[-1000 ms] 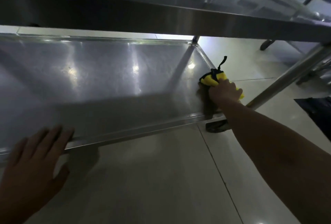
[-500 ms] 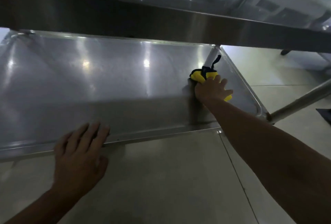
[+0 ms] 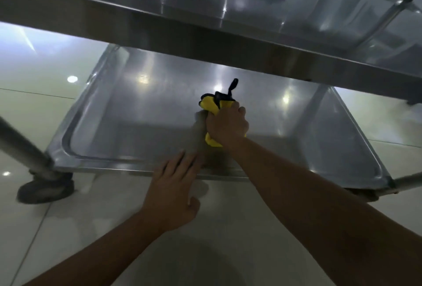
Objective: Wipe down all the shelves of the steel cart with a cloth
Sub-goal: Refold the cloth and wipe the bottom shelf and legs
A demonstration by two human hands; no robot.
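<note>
- Standing at the far left, a steel cart leg (image 3: 21, 148) slants down to a dark caster wheel (image 3: 45, 188) on the pale tiled floor (image 3: 34, 114), which shows bright light spots.
- Just right of that leg lies the bottom shelf (image 3: 114, 130) of the cart, a shallow steel tray with a raised rim and rounded corners; its surface reflects several ceiling lights.
- Over the shelf's near edge, around the middle, the left hand (image 3: 174, 191) rests flat with fingers straight and together, the fingertips reaching onto the rim, thumb out to the side; it holds nothing.
- Beyond it, toward the middle of the shelf, the yellow cloth (image 3: 211, 105) with a dark strip and loop sticking up sits bunched against the steel surface.
- The right hand (image 3: 226, 125) grips that cloth with its fingers curled over the bundle, pressing it down on the shelf; yellow shows both ahead of the knuckles and below the wrist.
- Above everything runs the upper shelf (image 3: 205, 39), whose steel front edge crosses the view diagonally.
- At the far right, another cart leg (image 3: 408, 180) meets the shelf's near right corner.
</note>
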